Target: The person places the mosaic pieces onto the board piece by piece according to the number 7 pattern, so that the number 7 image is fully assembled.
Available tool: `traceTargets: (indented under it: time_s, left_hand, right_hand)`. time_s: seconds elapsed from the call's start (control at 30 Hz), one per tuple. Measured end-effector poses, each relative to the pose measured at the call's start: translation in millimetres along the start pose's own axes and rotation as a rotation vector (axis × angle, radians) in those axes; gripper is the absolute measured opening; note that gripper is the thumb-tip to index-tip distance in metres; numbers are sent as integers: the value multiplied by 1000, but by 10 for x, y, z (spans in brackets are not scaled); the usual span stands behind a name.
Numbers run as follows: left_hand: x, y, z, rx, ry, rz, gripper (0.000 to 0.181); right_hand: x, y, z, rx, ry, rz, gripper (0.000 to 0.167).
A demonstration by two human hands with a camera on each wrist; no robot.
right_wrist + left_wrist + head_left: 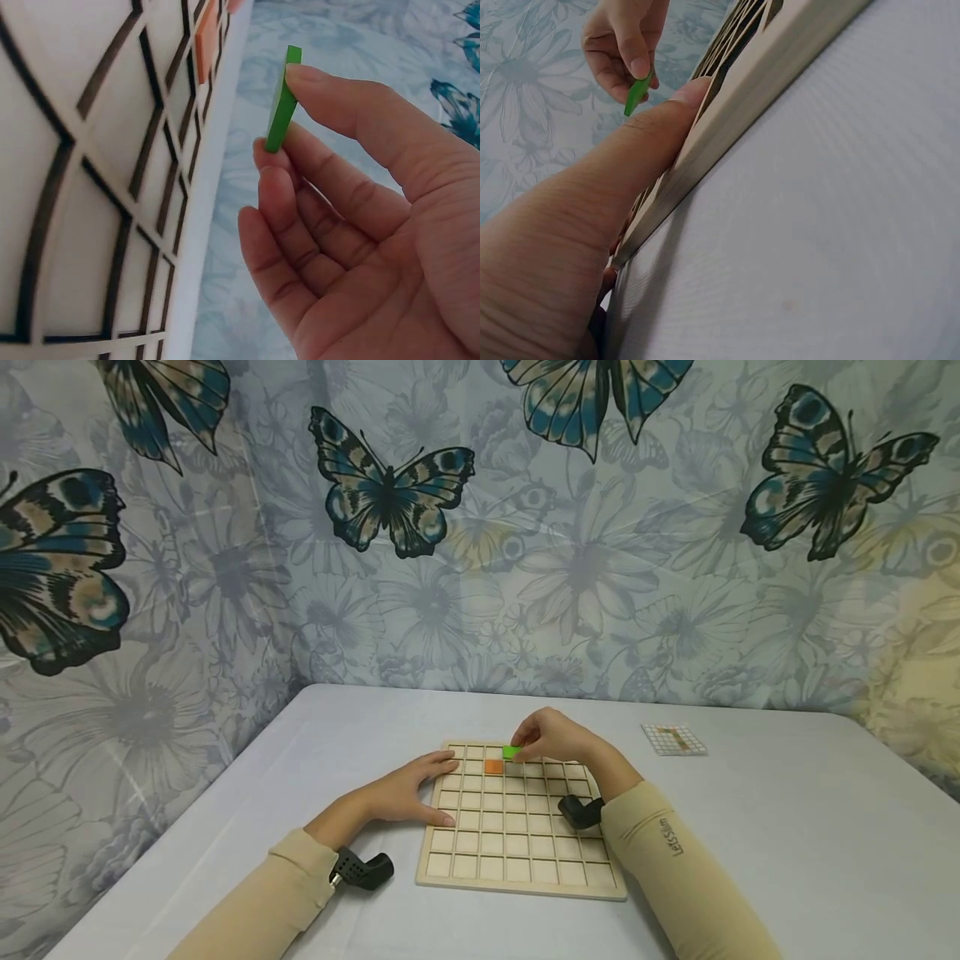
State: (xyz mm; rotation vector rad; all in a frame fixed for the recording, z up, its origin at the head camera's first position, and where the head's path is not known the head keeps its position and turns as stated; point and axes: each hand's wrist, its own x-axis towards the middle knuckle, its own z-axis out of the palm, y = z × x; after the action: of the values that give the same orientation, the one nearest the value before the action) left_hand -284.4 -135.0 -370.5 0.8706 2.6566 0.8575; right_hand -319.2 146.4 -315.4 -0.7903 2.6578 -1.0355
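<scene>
Now pinching a green tile (510, 751) in the right hand (557, 738), over the far side of a gridded board (492, 843), near an orange tile (493, 767). Resting the left hand (405, 790), spread, on the left edge. Blocking the right edge with sleeve (690, 893) and wrist camera (580, 812); masking some green in that grip. Showing a card (674, 740) far right on the desk (795, 835), hard to read.

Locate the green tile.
In the head view, the green tile is pinched in the right hand at the far side of the grid board, right of the orange tile.
</scene>
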Motion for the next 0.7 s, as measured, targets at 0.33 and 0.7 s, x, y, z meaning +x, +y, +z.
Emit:
traceTargets:
  time_s: [0.33,0.7]
  left_hand:
    - [3,-15,1,1,3,6,91]
    - [12,-27,7,-2,5,18,91]
  right_hand:
    - [20,69,59,36,10,21,21]
    - [5,127,94,23,-9,82,19]
